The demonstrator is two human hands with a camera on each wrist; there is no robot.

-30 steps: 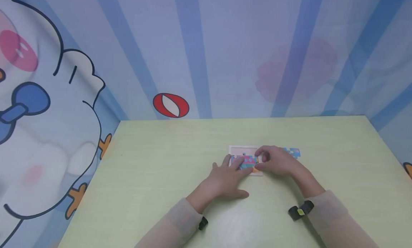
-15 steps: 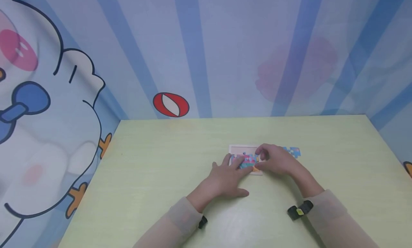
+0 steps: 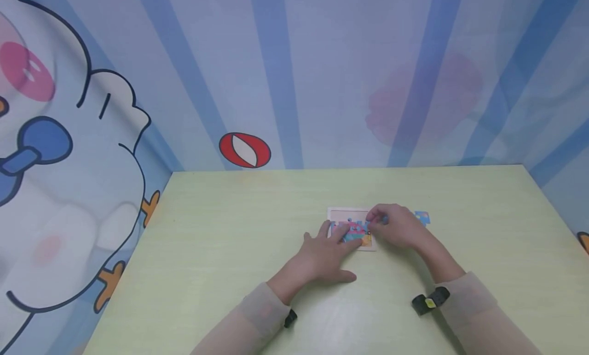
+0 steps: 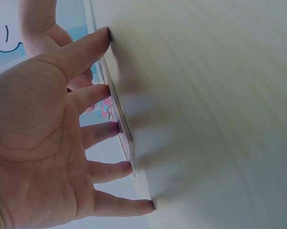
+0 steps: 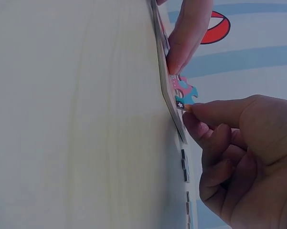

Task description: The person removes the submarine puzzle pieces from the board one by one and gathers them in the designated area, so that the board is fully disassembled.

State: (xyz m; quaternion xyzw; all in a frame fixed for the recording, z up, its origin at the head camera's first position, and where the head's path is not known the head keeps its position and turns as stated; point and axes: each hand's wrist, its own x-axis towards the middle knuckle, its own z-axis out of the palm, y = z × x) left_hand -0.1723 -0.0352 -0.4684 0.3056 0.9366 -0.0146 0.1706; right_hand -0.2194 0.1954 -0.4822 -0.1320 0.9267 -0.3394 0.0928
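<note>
A small jigsaw puzzle tray [image 3: 348, 215] with a pale frame lies on the table. Joined pink, blue and orange pieces fill its near part, while its far strip shows bare backing. Across these pieces my left hand [image 3: 323, 259] spreads its straight fingers. In the left wrist view, the middle fingertips rest along the tray, with the thumb [image 4: 93, 47] and little finger beside it. At the tray's right edge my right hand [image 3: 399, 228] pinches a jigsaw piece [image 5: 180, 104] between thumb and forefinger, its other fingers curled in. The fingertips hide much of that piece.
Loose blue jigsaw pieces [image 3: 422, 218] lie flat right of the tray, partly behind the right hand. A pale yellow-green table [image 3: 230, 232] extends around, with a striped cartoon cloth [image 3: 322, 79] at the back and left.
My right thumb and fingers have drawn together and shifted slightly away from me, exposing the orange corner and covering more loose pieces. The left hand has stayed still.
</note>
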